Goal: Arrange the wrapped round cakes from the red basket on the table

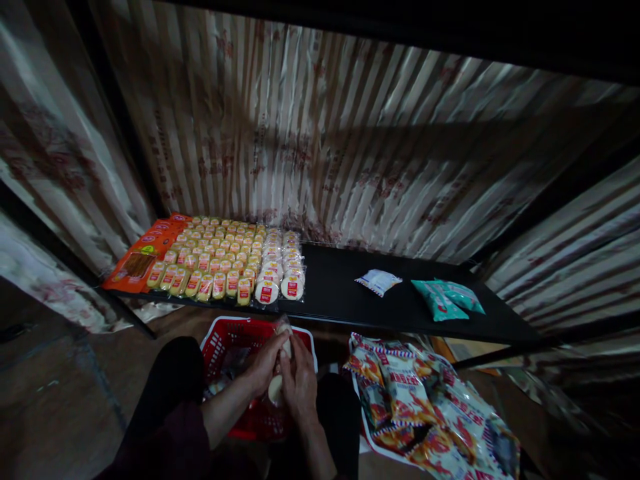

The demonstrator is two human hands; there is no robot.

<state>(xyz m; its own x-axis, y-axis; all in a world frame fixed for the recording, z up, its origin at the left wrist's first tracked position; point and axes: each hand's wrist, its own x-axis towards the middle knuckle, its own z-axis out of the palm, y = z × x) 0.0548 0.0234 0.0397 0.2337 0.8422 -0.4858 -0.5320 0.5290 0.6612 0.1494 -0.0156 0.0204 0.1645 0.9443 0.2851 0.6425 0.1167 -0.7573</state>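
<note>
My left hand (265, 367) and my right hand (300, 381) are closed together around a few round white wrapped crackers (275, 389). Clear film sticks up above the fingers. Both hands are over a red plastic basket (240, 321), which has other wrapped pieces at its bottom, mostly hidden by my arms. Just beyond on the black shelf (333, 280), two rows of similar round white crackers (267, 291) with red labels lie overlapped. Left of them, many small yellow wrapped cakes (219, 285) are set out in rows.
Flat orange packets (135, 261) lie at the shelf's left end. Farther right on it are a white packet (379, 282) and teal packets (443, 299). A second basket (367, 432) full of snack bags (407, 390) stands at my right. Shelf posts and a striped curtain (300, 133) enclose the back.
</note>
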